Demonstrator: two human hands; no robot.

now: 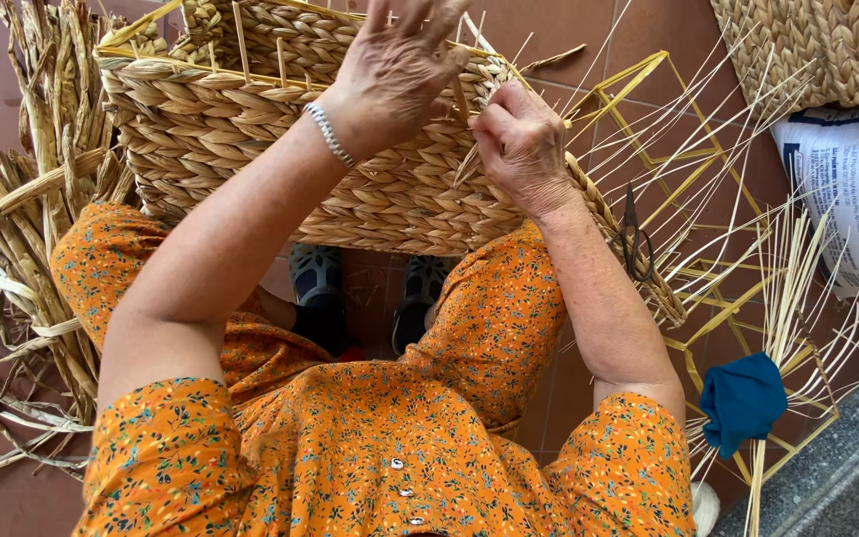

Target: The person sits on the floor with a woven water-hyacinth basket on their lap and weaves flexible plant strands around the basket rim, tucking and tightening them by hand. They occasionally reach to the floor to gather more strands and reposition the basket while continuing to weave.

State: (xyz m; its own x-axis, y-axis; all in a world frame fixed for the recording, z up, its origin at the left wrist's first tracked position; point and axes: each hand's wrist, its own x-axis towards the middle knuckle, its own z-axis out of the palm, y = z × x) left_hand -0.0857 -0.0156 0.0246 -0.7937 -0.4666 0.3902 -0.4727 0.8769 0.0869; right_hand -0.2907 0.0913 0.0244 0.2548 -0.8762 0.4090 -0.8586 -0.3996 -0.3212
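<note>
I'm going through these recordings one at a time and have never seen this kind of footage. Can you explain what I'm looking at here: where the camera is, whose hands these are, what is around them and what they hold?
There is no machine here. The single picture comes from a camera worn on a person's head, looking down over orange flowered sleeves and lap.

Both hands work on a half-woven basket of braided dried plant fibre, propped against the knees. The left hand, with a silver bracelet at the wrist, lies spread on the basket's upper edge. The right hand is closed, pinching at the weave beside it; the strand itself is too thin to tell.

On the reddish tiled floor: a bundle of dried reeds at picture left, small scissors, yellow wire frames, thin pale sticks, a blue cloth, a white sack and another woven piece at upper right.
</note>
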